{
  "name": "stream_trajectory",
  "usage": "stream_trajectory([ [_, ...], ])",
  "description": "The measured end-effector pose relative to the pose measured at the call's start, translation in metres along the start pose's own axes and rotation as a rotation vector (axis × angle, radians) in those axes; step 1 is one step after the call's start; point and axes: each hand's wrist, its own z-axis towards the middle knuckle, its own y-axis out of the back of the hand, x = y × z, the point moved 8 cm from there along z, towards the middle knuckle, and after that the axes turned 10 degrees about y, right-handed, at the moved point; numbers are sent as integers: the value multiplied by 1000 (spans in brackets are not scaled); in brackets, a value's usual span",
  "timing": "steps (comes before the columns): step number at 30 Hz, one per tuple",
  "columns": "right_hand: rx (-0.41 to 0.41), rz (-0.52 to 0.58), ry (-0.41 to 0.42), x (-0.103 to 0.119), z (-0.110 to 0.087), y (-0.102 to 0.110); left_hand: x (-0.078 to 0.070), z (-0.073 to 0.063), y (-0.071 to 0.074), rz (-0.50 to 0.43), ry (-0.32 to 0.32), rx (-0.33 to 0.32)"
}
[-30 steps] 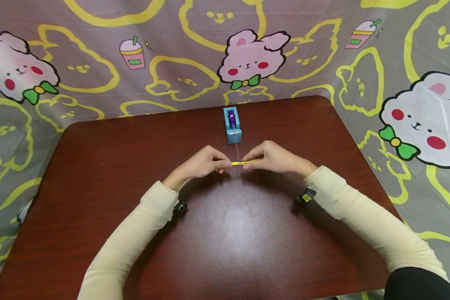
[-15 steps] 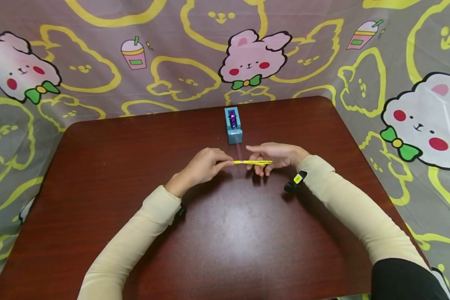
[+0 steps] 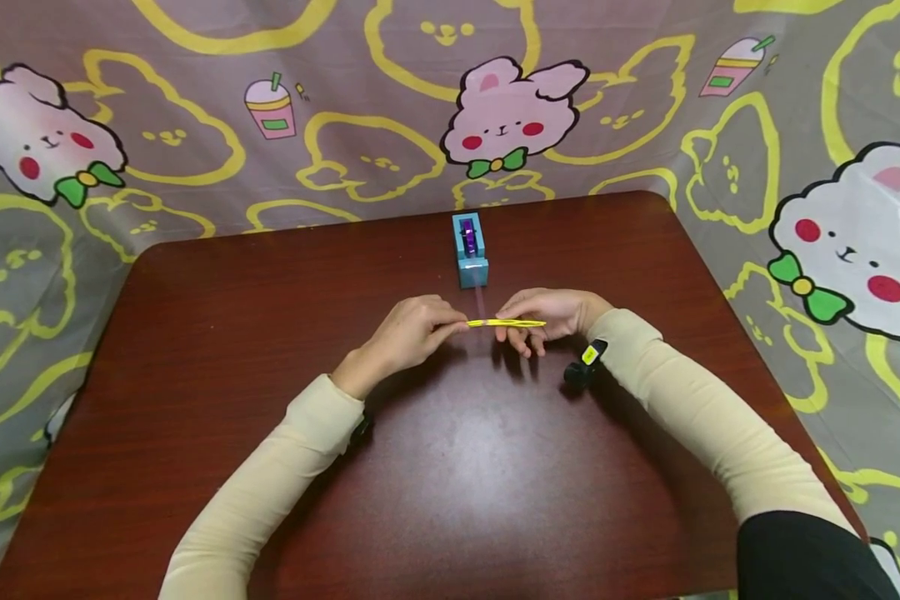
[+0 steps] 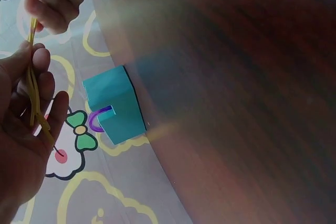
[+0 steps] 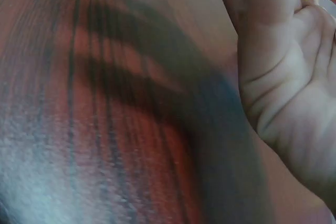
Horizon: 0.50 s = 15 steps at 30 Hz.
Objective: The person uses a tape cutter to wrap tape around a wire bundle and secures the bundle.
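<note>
A thin bundle of yellow cord-like strands (image 3: 523, 323) stretches between the hands above the table. My left hand (image 3: 412, 329) pinches it between thumb and forefinger, and its loose end lies across the palm in the left wrist view. On the other side, my right hand (image 3: 551, 310) pinches it with thumb and forefinger while the other fingers extend below. From a blue tape dispenser (image 3: 472, 273) with a purple roll (image 3: 468, 237), a clear strip of tape (image 3: 479, 302) runs toward me to the bundle, meeting it between the hands. The right wrist view shows mostly the right palm (image 5: 294, 87).
The hands work over a dark red-brown wooden table (image 3: 480, 467). The dispenser stands near its far edge. A patterned cloth (image 3: 390, 75) hangs behind and along the sides. Each wrist wears a small black camera (image 3: 587, 365).
Both hands pinched the bundle close to its middle; the right hand then opened with its thumb lifted, and now its thumb is back on the bundle. The left hand barely moved.
</note>
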Motion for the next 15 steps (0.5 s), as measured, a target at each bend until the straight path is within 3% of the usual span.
stream_trajectory([
  [8,-18,-146,-19,12,-3,-1,-2,2,2,39,-5,6],
  [15,-45,-394,-19,32,-5,-8,2,1,2,9,28,11],
])
